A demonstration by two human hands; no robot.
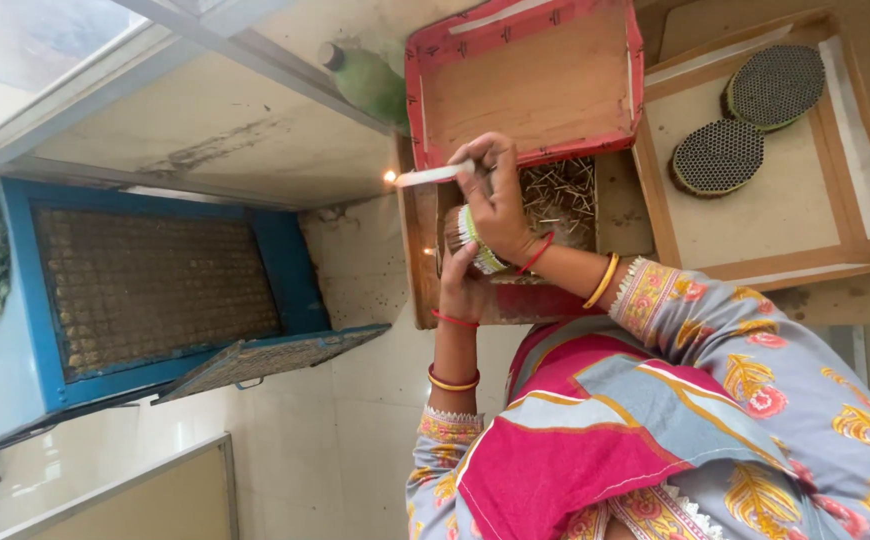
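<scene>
Here both hands (485,235) clasp a banded bundle (467,238).

Red tray (525,35) with a brown floor; blue cabinet (25,330); green bottle (370,80); sleeves (755,350) grey, patterned with orange leaves and pink flowers (bangles (603,282) orange, red); pink cloth (545,465).

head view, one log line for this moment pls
left hand: holds stick bundle | right hand: holds white strip over bundle | below: box of loose sticks | side: tray, two round bundles
</scene>
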